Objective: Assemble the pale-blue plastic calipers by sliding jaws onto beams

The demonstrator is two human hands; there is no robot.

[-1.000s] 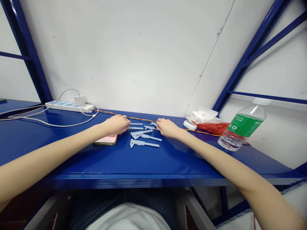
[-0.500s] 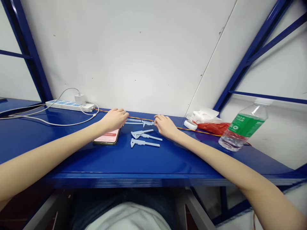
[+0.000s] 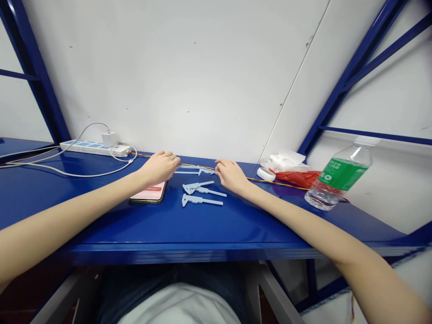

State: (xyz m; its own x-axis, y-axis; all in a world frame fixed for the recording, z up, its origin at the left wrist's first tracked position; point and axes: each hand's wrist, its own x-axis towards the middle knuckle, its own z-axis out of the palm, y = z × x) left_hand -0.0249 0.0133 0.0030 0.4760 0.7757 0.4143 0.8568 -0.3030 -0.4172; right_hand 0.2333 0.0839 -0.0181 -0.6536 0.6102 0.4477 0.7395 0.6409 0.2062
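Note:
My left hand (image 3: 158, 167) is closed, its fingertips on the left end of a pale blue plastic vernier caliper (image 3: 205, 171) near the back of the table. At the other end, the curled fingers of my right hand (image 3: 232, 176) grip the caliper's jaw side and partly cover it. A second thin pale blue bar runs alongside it; I cannot tell whether it belongs to another caliper. In front lie more calipers: two overlapping, crossed ones (image 3: 202, 189) and a single one (image 3: 204, 200) nearest me. A phone (image 3: 148, 194) with a lit pinkish screen lies partly beneath my left forearm.
On the blue table (image 3: 189, 229), a white power strip (image 3: 91, 146) with a charger and white cable lies back left. A tilted-looking water bottle (image 3: 340, 175), red plastic bag (image 3: 299, 178), tissue pack (image 3: 285, 160) and small white device (image 3: 266, 174) are at right. A white wall rises behind.
The view has shifted slightly, so everything sits a little further left and up. Both hands stay at the caliper with almost no movement; the loose calipers have not moved.

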